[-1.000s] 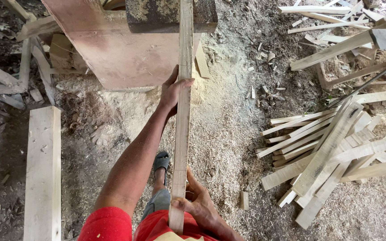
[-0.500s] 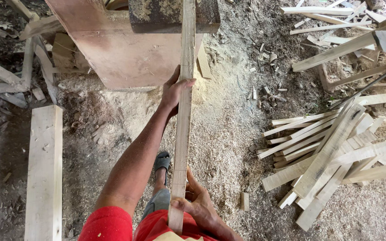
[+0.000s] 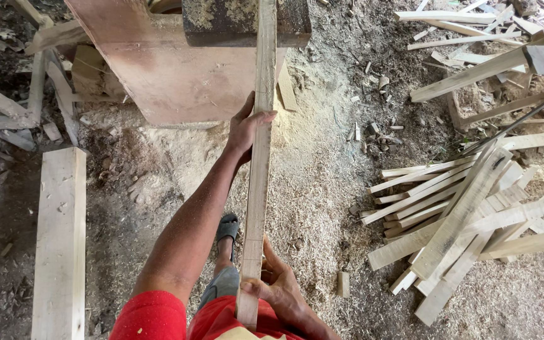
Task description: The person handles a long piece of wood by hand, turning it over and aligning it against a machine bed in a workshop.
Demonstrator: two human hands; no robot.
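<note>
A long pale wooden strip [image 3: 259, 170] runs from near my body up toward a reddish-brown machine table [image 3: 177, 69] with a dark block [image 3: 221, 22] on top. My left hand [image 3: 247, 126] grips the strip at its middle, thumb over the top. Near my waist, my right hand [image 3: 278, 286] holds the strip's near end from below. The far end reaches over the dark block.
A pile of cut wooden strips [image 3: 467, 214] lies to the right on sawdust. A wide plank [image 3: 61, 239] lies at the left. More offcuts [image 3: 467, 38] sit at the upper right. My sandalled foot [image 3: 226, 230] stands below the strip. Scrap timber [image 3: 7, 107] lies far left.
The strip and both hands have stayed almost in place; the view has shifted only slightly.
</note>
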